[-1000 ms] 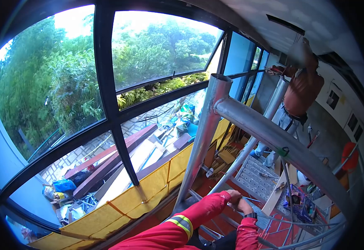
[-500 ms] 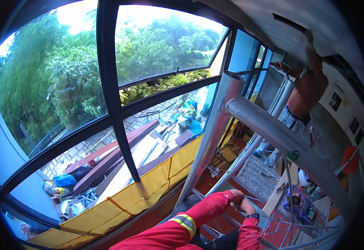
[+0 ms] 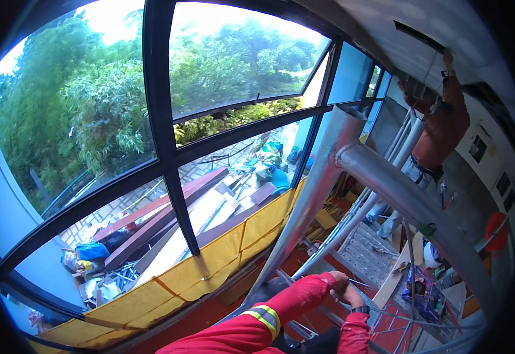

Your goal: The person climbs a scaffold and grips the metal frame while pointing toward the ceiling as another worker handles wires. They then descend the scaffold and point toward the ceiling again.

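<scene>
My left hand (image 3: 338, 278), at the end of a red sleeve with a reflective band (image 3: 263, 317), is curled closed in the lower middle of the view. Against it is my right hand (image 3: 348, 294), also closed, with a dark wristband (image 3: 361, 309). The two hands touch; anything between their fingers is hidden or too small to make out. Just in front of them runs a silver scaffold frame (image 3: 304, 200), whose thick curved tube (image 3: 405, 189) passes above and right of my hands. Thin metal tubes and a perforated metal platform (image 3: 361, 251) lie beyond.
A co-worker (image 3: 440, 135) stands farther right, arms raised toward a ceiling slot (image 3: 420, 36). Dark-framed windows (image 3: 163, 118) fill the left. Yellow sheeting (image 3: 222, 259) lines the lower wall. A purple package (image 3: 420, 289) and a long board (image 3: 396, 277) lie lower right.
The view has shifted slightly, so the scaffold frame appears a little farther right. My hands stay together in nearly the same pose. The co-worker's arms have moved slightly near the ceiling.
</scene>
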### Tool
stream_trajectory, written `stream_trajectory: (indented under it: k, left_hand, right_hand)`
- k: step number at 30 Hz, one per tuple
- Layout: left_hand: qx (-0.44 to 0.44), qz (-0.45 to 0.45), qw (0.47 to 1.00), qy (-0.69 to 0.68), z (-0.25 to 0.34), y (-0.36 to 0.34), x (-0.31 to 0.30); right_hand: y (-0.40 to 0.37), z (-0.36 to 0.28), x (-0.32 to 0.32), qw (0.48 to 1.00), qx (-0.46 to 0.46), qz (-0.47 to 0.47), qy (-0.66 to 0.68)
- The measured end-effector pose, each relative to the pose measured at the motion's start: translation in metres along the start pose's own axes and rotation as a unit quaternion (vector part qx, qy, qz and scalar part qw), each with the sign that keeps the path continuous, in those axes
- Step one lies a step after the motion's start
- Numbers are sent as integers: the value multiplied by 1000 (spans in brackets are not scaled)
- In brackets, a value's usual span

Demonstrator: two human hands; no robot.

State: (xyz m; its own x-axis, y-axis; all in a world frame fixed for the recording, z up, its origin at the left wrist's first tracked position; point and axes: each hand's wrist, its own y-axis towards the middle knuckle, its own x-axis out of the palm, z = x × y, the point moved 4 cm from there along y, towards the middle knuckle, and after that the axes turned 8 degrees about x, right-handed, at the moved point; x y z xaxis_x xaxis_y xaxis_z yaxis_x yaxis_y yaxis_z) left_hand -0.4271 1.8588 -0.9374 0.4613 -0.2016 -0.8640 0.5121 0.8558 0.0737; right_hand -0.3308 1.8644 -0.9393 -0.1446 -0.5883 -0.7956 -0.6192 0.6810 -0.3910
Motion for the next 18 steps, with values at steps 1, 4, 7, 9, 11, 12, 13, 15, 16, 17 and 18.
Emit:
stream_trajectory:
  k: [1, 4, 7, 9, 11, 12, 13, 15, 16, 17, 18]
  left_hand:
    - [0, -3, 1000, -1, 2, 0, -2]
    - [-5, -7, 1000, -2, 6, 1, -6]
    - [-12, -5, 1000, -7, 9, 0, -7]
    - [-15, -1, 1000, -6, 10, -2, -12]
    - [-20, 1, 1000, -7, 10, -3, -13]
    - [-20, 0, 1000, -6, 11, -2, -14]
    - [-21, -2, 1000, -7, 12, -1, -14]
    - [-24, -4, 1000, -8, 12, 0, -13]
    - [-26, -4, 1000, -7, 10, -1, -13]
    - [-27, -6, 1000, -5, 11, 1, -12]
    - [-30, -7, 999, -8, 10, 0, -11]
  right_hand:
    - [1, 1, 1, 1000, 0, 5, 10]
    - [11, 8, 8, 1000, 8, -8, 17]
    - [8, 5, 6, 998, 46, -46, -15]
    - [5, -4, 5, 997, 53, -50, -11]
    - [-9, -26, -2, 997, 63, -43, 11]
    - [-13, -32, -5, 996, 71, -47, -3]
    - [-16, -36, -8, 995, 81, -50, -16]
    - [-12, -25, -6, 994, 91, -54, -10]
    - [-6, -14, 0, 994, 90, -55, 10]
    - [-4, -8, 1, 994, 90, -55, 31]
    - [-2, -2, 2, 994, 94, -53, 25]
